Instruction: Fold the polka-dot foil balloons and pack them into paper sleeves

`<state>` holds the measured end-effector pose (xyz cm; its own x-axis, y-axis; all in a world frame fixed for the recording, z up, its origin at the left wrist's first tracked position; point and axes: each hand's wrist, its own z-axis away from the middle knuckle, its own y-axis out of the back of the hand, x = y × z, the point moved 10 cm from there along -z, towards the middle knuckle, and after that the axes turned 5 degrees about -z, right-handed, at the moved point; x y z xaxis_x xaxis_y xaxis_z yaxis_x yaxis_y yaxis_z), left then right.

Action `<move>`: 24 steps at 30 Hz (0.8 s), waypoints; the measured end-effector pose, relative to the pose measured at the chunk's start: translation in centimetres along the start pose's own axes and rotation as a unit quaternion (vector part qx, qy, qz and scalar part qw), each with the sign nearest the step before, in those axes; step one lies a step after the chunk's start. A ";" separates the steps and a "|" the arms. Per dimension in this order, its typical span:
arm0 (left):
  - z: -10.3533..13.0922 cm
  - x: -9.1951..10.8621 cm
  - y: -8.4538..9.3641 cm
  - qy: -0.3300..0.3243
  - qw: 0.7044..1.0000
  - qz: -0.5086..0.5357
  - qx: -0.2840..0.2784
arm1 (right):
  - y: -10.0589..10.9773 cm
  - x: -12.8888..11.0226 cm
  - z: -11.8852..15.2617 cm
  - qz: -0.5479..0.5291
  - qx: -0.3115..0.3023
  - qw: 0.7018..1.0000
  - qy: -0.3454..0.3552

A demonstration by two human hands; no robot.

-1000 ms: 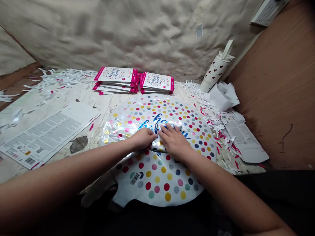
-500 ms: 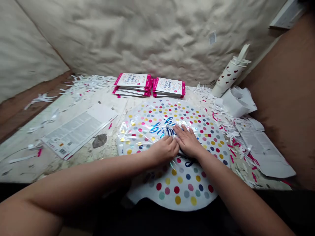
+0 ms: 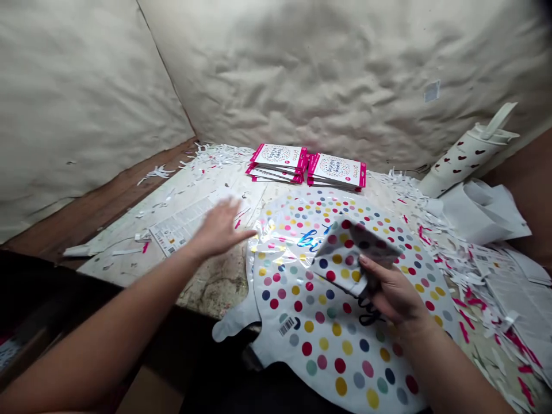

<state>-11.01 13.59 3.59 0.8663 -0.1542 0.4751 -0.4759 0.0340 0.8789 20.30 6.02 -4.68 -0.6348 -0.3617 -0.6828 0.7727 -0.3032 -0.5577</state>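
My right hand (image 3: 394,293) grips a small folded dotted foil piece (image 3: 345,259), lifted over large flat foil balloons (image 3: 319,322) with coloured dots and blue lettering. The balloons lie stacked on the table, overhanging its front edge. Blurred by motion, my left hand (image 3: 219,227) is left of the balloons with its thumb spread from the fingers and nothing in it. Beneath and beyond it lies a printed paper sheet (image 3: 172,230).
Two stacks of pink-edged packets, the left stack (image 3: 276,164) and the right stack (image 3: 336,172), stand at the back. A heart-patterned tumbler (image 3: 463,158), crumpled paper (image 3: 478,213) and paper shreds are on the right. Papered walls enclose the table (image 3: 215,287).
My hands have parted: the left moved left off the balloons and opened, while the right now holds up a folded foil piece. The view has shifted left.
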 end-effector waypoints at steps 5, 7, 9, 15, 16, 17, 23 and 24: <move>1.2 -14.7 0.7 0.195 0.923 -0.307 -0.124 | 4.1 -0.4 -0.5 -0.013 0.060 0.998 0.007; 1.5 -14.2 0.4 0.138 0.921 -0.335 -0.141 | 4.5 -0.1 -0.6 -0.011 0.062 0.998 0.005; 1.6 -12.4 1.4 0.110 0.921 -0.350 -0.130 | 4.6 0.0 -0.5 -0.013 0.065 0.998 0.009; 3.7 0.3 2.2 0.014 0.925 -0.379 -0.022 | 5.4 -3.0 -0.3 -0.006 0.110 0.993 0.040; 4.9 3.3 -0.1 -0.033 0.929 -0.367 -0.049 | 5.3 -3.8 -0.3 0.002 0.112 0.992 0.053; 6.4 6.6 -3.2 -0.104 0.922 -0.360 -0.101 | 5.0 -4.5 -0.6 0.018 0.101 0.993 0.064; 11.2 17.5 -13.5 -0.288 0.845 -0.333 -0.303 | 5.7 -5.3 -2.9 0.234 0.084 0.965 0.089; 9.9 18.1 -13.4 -0.294 0.854 -0.313 -0.292 | 6.4 -5.3 -3.1 0.241 0.097 0.961 0.096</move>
<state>9.60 0.56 -0.04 0.6153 -0.7867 -0.0505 0.3592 0.2227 0.9063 28.61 8.72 -6.14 -0.1758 -0.3375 -0.9248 0.9495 -0.3063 -0.0687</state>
